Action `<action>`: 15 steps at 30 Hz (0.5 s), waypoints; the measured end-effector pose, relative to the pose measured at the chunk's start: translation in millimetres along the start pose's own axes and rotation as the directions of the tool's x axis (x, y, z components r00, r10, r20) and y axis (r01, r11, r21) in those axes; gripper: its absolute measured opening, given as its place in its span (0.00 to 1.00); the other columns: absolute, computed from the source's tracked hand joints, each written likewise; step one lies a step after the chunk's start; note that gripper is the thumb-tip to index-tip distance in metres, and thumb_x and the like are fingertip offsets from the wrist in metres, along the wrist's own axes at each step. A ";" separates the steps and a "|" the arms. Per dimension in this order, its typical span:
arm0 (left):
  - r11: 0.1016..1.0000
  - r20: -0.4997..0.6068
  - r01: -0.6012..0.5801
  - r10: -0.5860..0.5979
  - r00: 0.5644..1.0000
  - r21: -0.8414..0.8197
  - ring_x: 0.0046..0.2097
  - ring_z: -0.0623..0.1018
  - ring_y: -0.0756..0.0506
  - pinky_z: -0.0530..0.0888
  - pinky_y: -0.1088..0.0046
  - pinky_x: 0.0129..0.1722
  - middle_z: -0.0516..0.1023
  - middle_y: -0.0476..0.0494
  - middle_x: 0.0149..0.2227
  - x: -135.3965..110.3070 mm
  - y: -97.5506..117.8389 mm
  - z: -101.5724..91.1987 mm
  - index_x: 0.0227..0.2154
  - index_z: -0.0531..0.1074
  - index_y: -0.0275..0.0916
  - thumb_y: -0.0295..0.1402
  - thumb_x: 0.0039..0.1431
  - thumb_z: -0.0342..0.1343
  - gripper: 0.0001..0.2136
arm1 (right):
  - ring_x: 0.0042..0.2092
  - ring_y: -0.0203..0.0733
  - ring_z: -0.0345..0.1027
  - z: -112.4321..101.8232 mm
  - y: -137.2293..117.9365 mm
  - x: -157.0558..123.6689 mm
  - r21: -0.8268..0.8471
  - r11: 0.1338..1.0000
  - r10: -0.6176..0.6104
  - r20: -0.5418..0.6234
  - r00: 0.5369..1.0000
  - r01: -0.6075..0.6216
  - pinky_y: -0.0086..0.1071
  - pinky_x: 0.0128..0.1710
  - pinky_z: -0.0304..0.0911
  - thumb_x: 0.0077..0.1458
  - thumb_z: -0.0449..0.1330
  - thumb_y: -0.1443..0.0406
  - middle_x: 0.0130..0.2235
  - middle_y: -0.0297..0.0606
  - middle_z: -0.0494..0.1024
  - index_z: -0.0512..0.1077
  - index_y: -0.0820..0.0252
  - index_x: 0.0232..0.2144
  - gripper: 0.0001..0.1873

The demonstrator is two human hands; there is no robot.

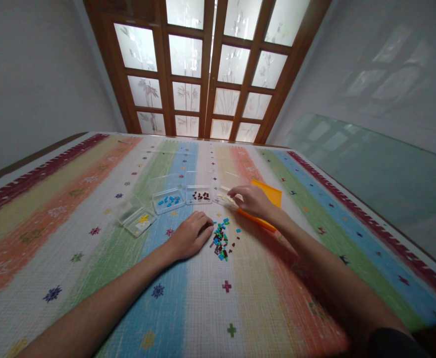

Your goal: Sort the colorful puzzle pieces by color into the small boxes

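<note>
A small pile of mixed blue, green and brown toy bricks (pixel 221 238) lies on the striped tablecloth. My left hand (pixel 191 235) rests on the cloth at the pile's left edge, its fingers loosely bent with a gap to the thumb and nothing visible in them. Beyond the pile, my right hand (pixel 254 201) hovers over a clear plastic box with cream pieces (pixel 225 199). Its fingers are pinched together above the box; whatever they hold is hidden or too small to tell. The hand partly covers that box.
Left of it stand open clear boxes with brown bricks (pixel 198 201), blue bricks (pixel 168 206) and yellow bricks (pixel 138 223). An orange container (pixel 270 196) sits behind my right hand. A glass-paned wooden door (pixel 206 74) is past the table's far edge.
</note>
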State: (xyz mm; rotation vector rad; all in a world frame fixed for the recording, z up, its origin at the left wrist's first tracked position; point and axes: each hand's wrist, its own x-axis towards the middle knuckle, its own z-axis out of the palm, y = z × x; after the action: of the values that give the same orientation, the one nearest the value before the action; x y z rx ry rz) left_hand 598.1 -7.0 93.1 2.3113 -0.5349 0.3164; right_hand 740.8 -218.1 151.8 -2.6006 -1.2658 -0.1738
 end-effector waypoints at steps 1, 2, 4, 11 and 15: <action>1.000 -0.003 0.000 0.000 1.000 0.002 0.42 0.74 0.42 0.73 0.62 0.46 0.76 0.41 0.37 0.0 -0.5 0.2 0.38 0.72 0.38 0.34 0.69 0.47 0.10 | 0.41 0.43 0.76 1.9 0.5 -6.6 0.037 0.999 -0.033 0.005 0.999 0.033 0.32 0.41 0.64 0.58 0.59 0.73 0.40 0.41 0.84 0.79 0.59 0.42 0.12; 1.000 -0.003 0.001 -0.001 1.000 0.006 0.42 0.74 0.42 0.73 0.62 0.46 0.76 0.41 0.37 0.0 -1.1 0.5 0.38 0.72 0.37 0.34 0.69 0.48 0.09 | 0.40 0.43 0.76 4.5 0.1 -13.3 0.072 0.995 -0.067 0.012 0.998 0.066 0.32 0.41 0.64 0.59 0.60 0.72 0.40 0.41 0.84 0.79 0.59 0.41 0.11; 1.000 -0.003 0.007 -0.007 1.000 0.021 0.42 0.75 0.42 0.73 0.62 0.46 0.76 0.40 0.37 0.1 -2.6 1.3 0.41 0.73 0.36 0.34 0.68 0.48 0.10 | 0.39 0.42 0.75 10.9 -3.5 -25.8 0.121 0.986 -0.119 0.029 0.993 0.114 0.32 0.40 0.64 0.61 0.60 0.69 0.40 0.42 0.83 0.80 0.58 0.40 0.08; 0.997 0.012 0.007 -0.008 1.000 0.083 0.43 0.75 0.42 0.73 0.63 0.46 0.74 0.40 0.39 0.1 -4.2 3.9 0.46 0.75 0.36 0.34 0.69 0.49 0.12 | 0.36 0.39 0.69 30.0 -20.9 -46.3 0.058 0.992 -0.120 0.073 0.990 0.116 0.31 0.34 0.58 0.61 0.58 0.71 0.43 0.43 0.78 0.80 0.57 0.41 0.11; 0.997 0.000 -0.002 0.002 1.000 0.079 0.42 0.75 0.42 0.73 0.63 0.46 0.74 0.40 0.38 0.6 -4.9 4.1 0.41 0.75 0.36 0.33 0.69 0.49 0.10 | 0.35 0.38 0.67 34.9 -21.0 -45.7 0.086 0.991 -0.111 0.051 0.993 0.106 0.31 0.33 0.57 0.61 0.57 0.72 0.41 0.43 0.77 0.78 0.58 0.37 0.10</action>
State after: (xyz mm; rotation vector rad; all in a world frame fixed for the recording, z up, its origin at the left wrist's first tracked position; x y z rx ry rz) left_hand 601.2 -6.9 87.4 2.3869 -0.5334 0.3437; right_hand 696.1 -230.9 112.0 -2.4843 -1.4041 -0.0674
